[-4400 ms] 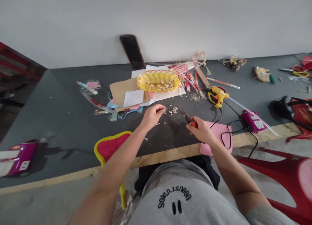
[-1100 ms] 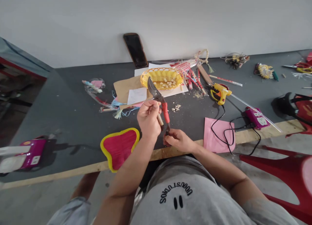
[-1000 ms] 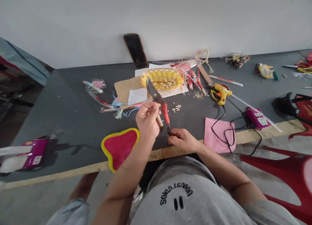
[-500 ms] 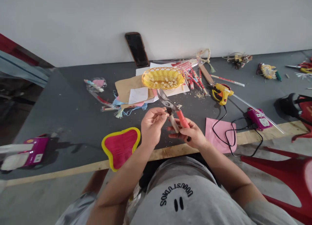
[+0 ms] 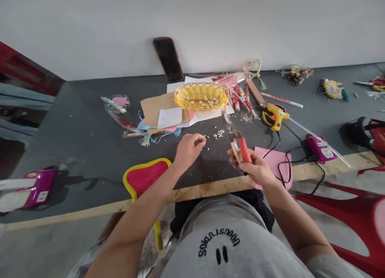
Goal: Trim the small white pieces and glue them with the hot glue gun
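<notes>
My right hand (image 5: 255, 165) grips a pair of pruning shears (image 5: 237, 141) with a red handle, over the front of the table; the blades point away from me. To their left, my left hand (image 5: 188, 151) is just above the tabletop, thumb and forefinger pinched together. Whatever is between those fingertips is too small to make out. A small pile of pale cut bits (image 5: 219, 134) lies between the two hands. Behind them, a yellow woven basket (image 5: 180, 99) has several pale clusters in it.
A red pad with yellow edging (image 5: 144, 177) lies partly under my left forearm. On the right are a yellow glue gun (image 5: 275, 116), its cord, pink paper (image 5: 272, 159) and a purple box (image 5: 320, 147). A phone (image 5: 168, 59) leans on the wall. Patterned straws (image 5: 240, 95) lie behind.
My hands have moved apart. The shears went right with my right hand, away from my left fingertips, and the pile of pale bits is now in plain view.
</notes>
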Motion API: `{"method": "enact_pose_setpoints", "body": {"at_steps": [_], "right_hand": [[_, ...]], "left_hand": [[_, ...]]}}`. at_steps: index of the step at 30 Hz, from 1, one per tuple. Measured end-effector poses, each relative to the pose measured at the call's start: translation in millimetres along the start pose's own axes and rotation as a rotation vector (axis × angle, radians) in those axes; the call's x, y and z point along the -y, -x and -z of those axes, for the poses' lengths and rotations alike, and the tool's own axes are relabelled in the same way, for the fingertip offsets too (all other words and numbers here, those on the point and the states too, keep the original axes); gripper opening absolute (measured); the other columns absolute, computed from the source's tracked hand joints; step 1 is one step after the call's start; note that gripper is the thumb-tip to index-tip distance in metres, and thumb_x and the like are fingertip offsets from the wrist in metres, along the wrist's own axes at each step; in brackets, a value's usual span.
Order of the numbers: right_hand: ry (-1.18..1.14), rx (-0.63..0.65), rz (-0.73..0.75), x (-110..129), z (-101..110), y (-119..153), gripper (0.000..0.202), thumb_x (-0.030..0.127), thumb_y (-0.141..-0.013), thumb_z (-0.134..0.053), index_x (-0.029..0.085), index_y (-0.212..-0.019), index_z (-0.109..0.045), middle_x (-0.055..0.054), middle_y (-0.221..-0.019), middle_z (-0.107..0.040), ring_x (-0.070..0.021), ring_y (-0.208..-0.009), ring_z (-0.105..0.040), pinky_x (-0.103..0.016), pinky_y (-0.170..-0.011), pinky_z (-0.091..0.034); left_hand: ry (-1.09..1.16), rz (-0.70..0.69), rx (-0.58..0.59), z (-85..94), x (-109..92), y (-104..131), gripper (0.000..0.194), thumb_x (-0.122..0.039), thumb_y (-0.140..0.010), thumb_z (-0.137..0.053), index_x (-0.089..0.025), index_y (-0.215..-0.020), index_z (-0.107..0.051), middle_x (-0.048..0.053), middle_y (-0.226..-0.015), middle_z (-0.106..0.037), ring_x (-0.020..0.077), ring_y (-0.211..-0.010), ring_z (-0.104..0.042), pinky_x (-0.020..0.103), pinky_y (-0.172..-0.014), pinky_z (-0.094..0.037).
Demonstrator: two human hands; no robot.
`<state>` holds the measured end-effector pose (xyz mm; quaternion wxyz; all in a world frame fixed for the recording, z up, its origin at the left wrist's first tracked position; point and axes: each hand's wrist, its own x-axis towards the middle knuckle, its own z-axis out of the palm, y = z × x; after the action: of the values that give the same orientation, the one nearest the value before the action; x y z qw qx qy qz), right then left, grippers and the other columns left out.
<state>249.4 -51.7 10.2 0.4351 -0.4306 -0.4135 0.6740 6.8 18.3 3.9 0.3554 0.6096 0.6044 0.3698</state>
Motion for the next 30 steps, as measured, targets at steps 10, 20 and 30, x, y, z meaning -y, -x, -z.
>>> {"method": "enact_pose_setpoints", "body": {"at_steps": [10, 20, 30], "right_hand": [[-0.037, 0.075, 0.078, -8, 2, 3, 0.021, 0.032, -0.075, -0.077, 0.021, -0.078, -0.059, -0.007, -0.107, -0.072, -0.0182, -0.087, -0.066, -0.035, -0.079, -0.052], [0.608, -0.028, 0.167, 4, -7, -5, 0.01, 0.028, -0.092, -0.056, 0.021, -0.085, -0.059, -0.01, -0.112, -0.07, -0.0233, -0.116, -0.063, -0.04, -0.097, -0.049], [1.328, -0.039, 0.397, -3, -15, -5, 0.026, 0.006, -0.086, -0.048, 0.016, -0.101, -0.066, -0.018, -0.148, -0.051, -0.0311, -0.126, -0.052, -0.051, -0.104, -0.047]], "left_hand": [[-0.492, -0.14, 0.25, 17.4, 10, 2, 0.022, -0.015, -0.084, -0.056, -0.02, -0.1, -0.071, 0.008, -0.107, -0.07, 0.0247, -0.102, -0.063, 0.039, -0.097, -0.047], [-0.51, -0.107, 0.19, 13.3, 15, 17, 0.01, -0.021, -0.088, -0.056, -0.02, -0.08, -0.062, 0.009, -0.09, -0.07, 0.0263, -0.095, -0.065, 0.042, -0.092, -0.049], [0.561, 0.188, 0.075, 3.4, -30, 38, 0.034, -0.045, -0.082, -0.07, -0.017, -0.098, -0.061, 0.002, -0.079, -0.071, 0.0125, -0.06, -0.067, 0.024, -0.057, -0.056]]}}
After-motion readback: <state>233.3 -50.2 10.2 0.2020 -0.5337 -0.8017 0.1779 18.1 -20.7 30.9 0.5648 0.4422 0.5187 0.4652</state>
